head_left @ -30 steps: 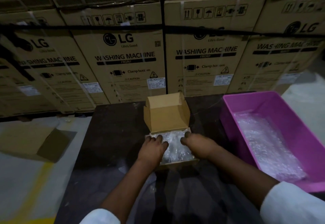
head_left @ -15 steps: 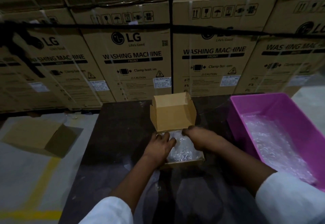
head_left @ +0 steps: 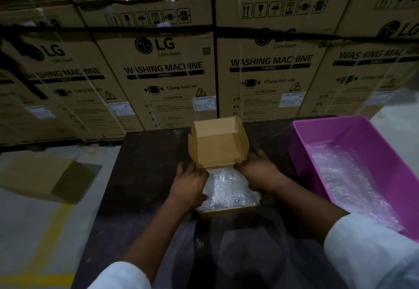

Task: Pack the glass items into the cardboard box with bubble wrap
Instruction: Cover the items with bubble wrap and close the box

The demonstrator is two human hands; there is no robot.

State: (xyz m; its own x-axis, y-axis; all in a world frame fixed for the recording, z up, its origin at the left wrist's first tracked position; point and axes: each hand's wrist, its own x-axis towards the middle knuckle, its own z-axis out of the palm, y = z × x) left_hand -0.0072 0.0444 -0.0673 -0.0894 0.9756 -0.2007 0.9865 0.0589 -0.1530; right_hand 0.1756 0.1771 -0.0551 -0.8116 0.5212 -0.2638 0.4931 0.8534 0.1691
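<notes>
Floor [head_left: 29,232], far left: grey, marked with a yellow line; flattened carton [head_left: 45,180] lay on it, one flap raised

Back wall, full width: stacked cartons [head_left: 163,71] printed LG, WASHING MACHINE, strapped and film-wrapped

Table [head_left: 140,175], centre: dark top, glossy near edge

Left hand [head_left: 189,185]: lay at left side of box, fingers pointed away toward lid hinge, thumb side over bubble wrap; fingers fairly straight, seemingly pressed flat rather than curled, though fingertips hard to make out in dim light. White sleeve at lower edge

Box [head_left: 229,211], centre of table, between both hands: small, brown cardboard, lid [head_left: 217,145] stood open and upright at far side, side tabs folded inward. Filled to rim with bubble wrap [head_left: 229,189]; glass items not distinguishable under wrap

Right hand [head_left: 258,170]: lay at right side of box by lid hinge, knuckles up, fingers bent over far right corner of box wall; could not tell whether gripped or merely rested. White sleeve at lower right

Tub [head_left: 349,130], right edge of table: pink plastic, rectangular, just beside box but apart from it. Held more bubble wrap, crumpled sheet [head_left: 344,180] along its bottom
</notes>
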